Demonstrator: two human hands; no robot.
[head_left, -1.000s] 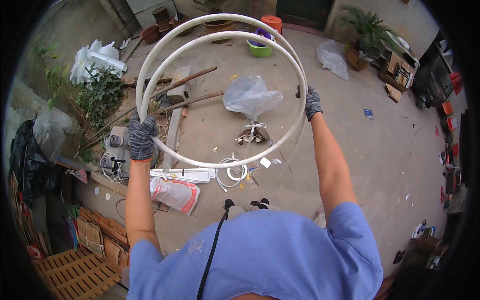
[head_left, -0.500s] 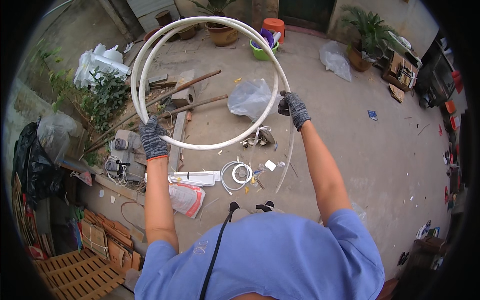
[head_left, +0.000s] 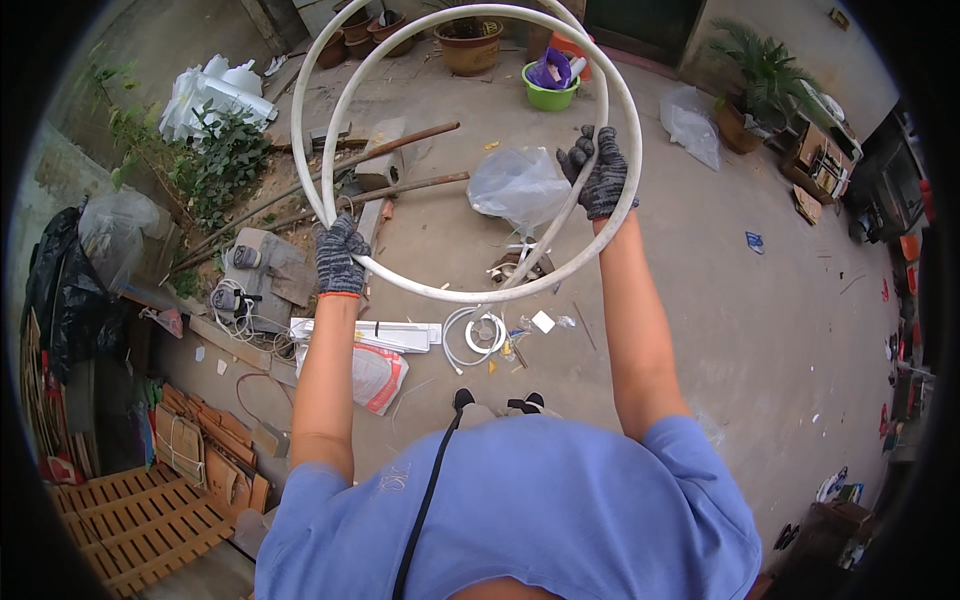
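A person in a blue shirt point(head_left: 540, 500) lifts a white hose point(head_left: 480, 297) in both gloved hands in a concrete yard, the hose spanning the space between the two sets of fingers and arching well beyond them.

The left hand point(head_left: 340, 255) has its fingers curled closed around the hose, where two rings come together at its fingertips. The right hand point(head_left: 603, 172) has its fingers partly bent and its palm showing; a strand of hose crosses it and slants down and leftward, but whether the fingers grip that strand or merely steady it cannot be told. The front ring passes just outside the right fingers.

By all appearances the coil is partly gathered: two large rings are formed, overlapping but spread apart, while the slanting strand lies outside their round. No tie shows on the hose, and the strand's tip is hard to make out near the front ring's lower arc.

Between the hands, on the ground to the left of the right fingers, rests a clear plastic bag point(head_left: 520, 188). Rusty pipes point(head_left: 405, 143) lie beyond the left fingers, a green basin point(head_left: 550, 98) beyond the right. Nearer the body than either hand sit a small white coil point(head_left: 458, 345) and a red-and-white sack point(head_left: 378, 378).
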